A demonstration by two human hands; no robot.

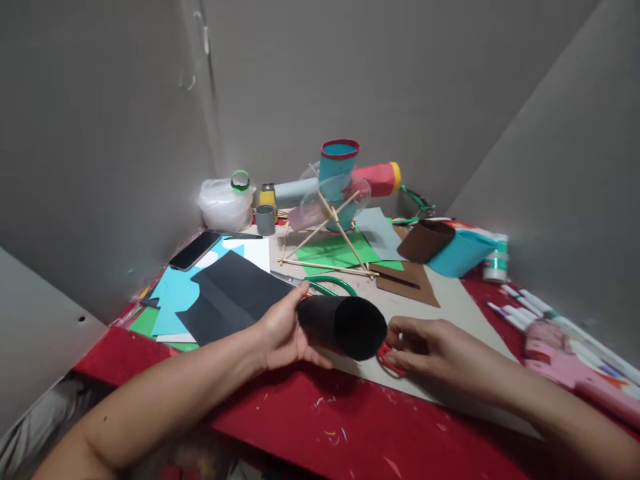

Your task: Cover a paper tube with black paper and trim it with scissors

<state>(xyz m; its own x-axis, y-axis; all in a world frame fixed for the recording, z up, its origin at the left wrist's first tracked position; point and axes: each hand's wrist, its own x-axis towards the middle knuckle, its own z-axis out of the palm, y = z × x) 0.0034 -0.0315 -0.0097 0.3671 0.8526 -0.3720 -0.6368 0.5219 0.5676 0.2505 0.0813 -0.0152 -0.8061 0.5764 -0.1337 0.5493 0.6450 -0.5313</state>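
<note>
A black paper tube (315, 323) rests in my left hand (290, 327), its open end facing me and to the right. The thumb lies along the top and the other fingers run under it. Just right of the tube's mouth, my right hand (420, 343) has its fingertips closed on a small red ring-shaped piece (390, 360), partly hidden by the fingers. Behind the tube lie green-handled scissors (333, 287), their blades pointing left. A black paper sheet (240, 290) lies left of my left hand.
A stick wheel frame (334, 213) with coloured paper cups stands at the back. Brown (427, 241) and blue (460, 252) tubes lie right of it. Markers (530, 307) and a pink glue gun (555, 360) are at far right. A phone (195, 250) lies left.
</note>
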